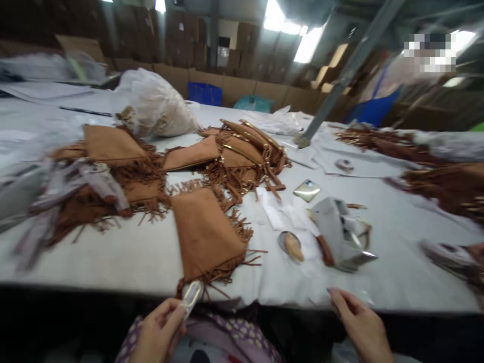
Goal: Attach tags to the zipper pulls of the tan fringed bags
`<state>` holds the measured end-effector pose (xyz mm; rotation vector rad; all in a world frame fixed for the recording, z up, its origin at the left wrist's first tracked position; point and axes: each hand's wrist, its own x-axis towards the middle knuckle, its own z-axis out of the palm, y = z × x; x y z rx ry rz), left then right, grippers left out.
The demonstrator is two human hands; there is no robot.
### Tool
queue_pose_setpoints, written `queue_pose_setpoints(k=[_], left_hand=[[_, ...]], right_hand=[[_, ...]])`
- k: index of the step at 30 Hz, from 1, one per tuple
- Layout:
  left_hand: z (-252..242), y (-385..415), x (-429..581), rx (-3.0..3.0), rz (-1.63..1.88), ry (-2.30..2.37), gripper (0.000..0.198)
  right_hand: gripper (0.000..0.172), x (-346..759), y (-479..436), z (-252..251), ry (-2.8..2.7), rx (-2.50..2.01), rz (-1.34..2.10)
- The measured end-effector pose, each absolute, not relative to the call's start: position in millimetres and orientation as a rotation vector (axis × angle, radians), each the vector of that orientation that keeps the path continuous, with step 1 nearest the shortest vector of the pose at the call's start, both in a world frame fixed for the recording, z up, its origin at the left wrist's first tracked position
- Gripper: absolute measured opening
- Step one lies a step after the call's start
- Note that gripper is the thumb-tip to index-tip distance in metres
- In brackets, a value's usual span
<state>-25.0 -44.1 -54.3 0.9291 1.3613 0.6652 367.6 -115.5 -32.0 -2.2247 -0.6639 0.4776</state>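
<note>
My left hand (163,322) is closed around a small flat oval piece (192,298) with a pale body and a gold edge. It is held upright at the table's front edge, just below a tan fringed pouch (206,234) lying flat. My right hand (357,322) is at the front edge farther right. Its thumb and index fingertips are close together in a pinch; anything between them is too small or blurred to make out. The nearest things to it are a grey box-shaped holder (330,232) and a round dish (288,244) with a tan piece on it.
More tan fringed bags (242,151) are heaped behind, some with gold zips. A full plastic bag (151,103) stands at the back left. A phone (307,190) lies near the holder. A metal post (344,75) rises from the table. Blurred gloved hands (100,184) of another person are at left.
</note>
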Motion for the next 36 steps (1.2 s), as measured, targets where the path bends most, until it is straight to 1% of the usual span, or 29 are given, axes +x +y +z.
queue_pose_setpoints(k=[2,4,6,8,11,16,19,22,25,27,29,32,36], left_hand=[[-55,-42,-25,0.973,0.663,1.374,0.044],[-52,-42,-25,1.067,0.698,1.441,0.038],[-45,-43,-25,1.209,0.728,1.494,0.033],[-38,-46,-25,1.36,0.728,1.516,0.029],[-34,-50,-28,1.526,0.705,1.534,0.024],[-39,-51,-31,1.622,0.698,1.541,0.021],[-39,-52,-32,1.567,0.728,1.508,0.021],[-36,-50,-31,1.394,0.798,1.463,0.023],[-37,-45,-31,1.126,0.865,1.348,0.033],[-41,-40,-31,0.948,0.875,1.263,0.039],[-45,-34,-32,0.755,0.839,1.2,0.041],[-48,-28,-33,0.466,0.778,1.113,0.036],[-44,-24,-39,0.347,0.759,1.021,0.033]], right_hand=[[0.036,310,-100,-32,-0.887,-2.053,0.838],[0.035,249,-85,-22,-1.065,-1.822,1.174],[0.036,195,-71,-9,-1.181,-1.625,1.358],[0.035,156,-59,-1,-1.246,-1.5,1.446],[0.033,125,-43,-8,-1.312,-1.459,1.476],[0.034,113,-31,-37,-1.304,-1.633,1.443],[0.033,113,-30,-44,-1.182,-1.738,1.466],[0.034,114,-31,-42,-1.03,-1.703,1.579],[0.041,112,-33,-42,-0.939,-1.503,1.764],[0.042,108,-33,-45,-0.902,-1.392,1.802],[0.04,104,-31,-48,-0.908,-1.345,1.737],[0.038,100,-27,-49,-0.998,-1.368,1.581],[0.033,103,-26,-42,-1.153,-1.301,1.54]])
